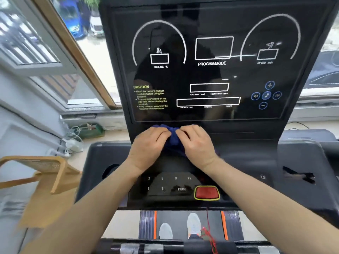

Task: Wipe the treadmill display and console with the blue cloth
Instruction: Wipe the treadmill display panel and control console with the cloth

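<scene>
Daylight from a big window with a wooden frame (73,44) falls on the scene, and parked cars can be seen outside through the glass. At the centre, a crumpled dark blue cloth (173,139) lies bunched against the black console of the treadmill (247,154), just under the lower edge of the glossy black display panel (211,74). The left hand (149,145) and the right hand (197,143) are side by side on the cloth; the grip of each hand is clamped on its folds, with the fingers curled into the fabric, so that only a small part of the blue shows between and above the knuckles. Both bare forearms reach up from the bottom of the view. On the display panel above, white outlines mark fields with the words INCLINE %, PROGAM/MODE and SPEED, a yellow CAUTION text stands at the lower left, and blue round symbols stand at the lower right. Below the hands, the console carries a row of number keys, a key marked PROG and a red oval button with a yellow border (207,193); a thin red cord (209,230) hangs down from under it. Further down, two light grey shoes (193,224) stand on the dark treadmill belt (178,219) with orange stripes at its sides. To the left of the machine stands a light wooden chair with a woven seat (44,173), and on the floor near the wall lie some white cables (73,142).
</scene>
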Motion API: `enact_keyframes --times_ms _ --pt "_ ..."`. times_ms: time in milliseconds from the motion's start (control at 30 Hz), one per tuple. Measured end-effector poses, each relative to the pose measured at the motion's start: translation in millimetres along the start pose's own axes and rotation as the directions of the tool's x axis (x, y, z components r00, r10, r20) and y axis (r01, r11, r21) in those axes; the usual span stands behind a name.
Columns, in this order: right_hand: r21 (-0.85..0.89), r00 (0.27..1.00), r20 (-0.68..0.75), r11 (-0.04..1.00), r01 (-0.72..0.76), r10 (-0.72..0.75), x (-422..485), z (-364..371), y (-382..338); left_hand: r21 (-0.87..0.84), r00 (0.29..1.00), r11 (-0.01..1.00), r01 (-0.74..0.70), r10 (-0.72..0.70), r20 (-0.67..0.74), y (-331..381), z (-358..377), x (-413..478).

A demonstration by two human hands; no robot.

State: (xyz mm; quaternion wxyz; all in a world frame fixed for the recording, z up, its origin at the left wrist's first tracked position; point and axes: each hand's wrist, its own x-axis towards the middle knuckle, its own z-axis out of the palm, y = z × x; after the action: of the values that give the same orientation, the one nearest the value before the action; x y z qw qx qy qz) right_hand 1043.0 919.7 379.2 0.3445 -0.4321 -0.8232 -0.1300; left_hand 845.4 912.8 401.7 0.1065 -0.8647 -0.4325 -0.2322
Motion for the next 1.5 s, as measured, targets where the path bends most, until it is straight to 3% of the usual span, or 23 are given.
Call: enact_keyframes --times_ms 133,267,333,400,467,567,667,800,867,1000,1167,1267,1400,1500 --pt "0.069 1.000 -0.011 0.998 -0.002 0.003 25 11 -31 -0.039 0.984 0.987 0.159 -0.161 -0.070 -22 -22 -15" --pt "0.292 0.932 -0.281 0.945 -0.144 0.229 105 -15 -44 -0.208 0.864 0.923 0.324 -0.378 -0.331 -26 -57 35" --pt "0.250 0.878 -0.428 0.962 -0.112 0.213 166 -34 -34 -0.255 0.794 0.900 0.354 -0.433 -0.426 -38 -78 80" --pt "0.134 0.866 -0.485 0.989 -0.069 0.126 218 -41 -22 -0.239 0.761 0.898 0.370 -0.441 -0.476 -55 -92 124" --pt "-0.007 0.902 -0.426 0.996 -0.084 0.073 246 -34 -13 -0.168 0.783 0.905 0.391 -0.423 -0.457 -68 -93 151" --pt "-0.188 0.986 -0.163 0.981 -0.053 0.022 233 -14 -9 0.029 0.840 0.909 0.416 -0.372 -0.395 -77 -70 143" --pt "-0.232 1.000 -0.008 0.973 0.006 -0.008 177 2 -14 0.061 0.885 0.921 0.384 -0.349 -0.309 -70 -34 86" --pt "-0.260 0.972 0.210 0.952 0.160 -0.106 74 35 -28 0.102 0.921 0.916 0.388 -0.386 -0.044 -34 18 -10" --pt "-0.292 0.969 0.214 0.939 0.184 -0.124 60 37 -27 0.134 0.918 0.911 0.391 -0.396 0.015 -29 24 -22" --pt "-0.369 0.981 0.155 0.914 0.169 -0.119 110 10 0 0.178 0.939 0.922 0.344 -0.338 -0.065 -44 -6 38" --pt "-0.441 0.997 -0.019 0.894 -0.079 0.079 140 -38 65 0.137 0.955 0.952 0.272 -0.249 -0.163 -23 -22 137" --pt "-0.438 0.983 -0.007 0.883 -0.166 0.181 100 -46 86 0.117 0.980 0.976 0.186 -0.175 -0.098 12 2 137" --pt "-0.457 0.981 0.184 0.889 0.023 0.069 25 -44 93 0.150 0.993 0.985 0.085 -0.096 0.068 38 36 79" --pt "-0.450 0.968 0.248 0.882 0.139 -0.027 17 -53 103 0.180 0.992 0.979 0.091 -0.105 0.068 43 36 80"
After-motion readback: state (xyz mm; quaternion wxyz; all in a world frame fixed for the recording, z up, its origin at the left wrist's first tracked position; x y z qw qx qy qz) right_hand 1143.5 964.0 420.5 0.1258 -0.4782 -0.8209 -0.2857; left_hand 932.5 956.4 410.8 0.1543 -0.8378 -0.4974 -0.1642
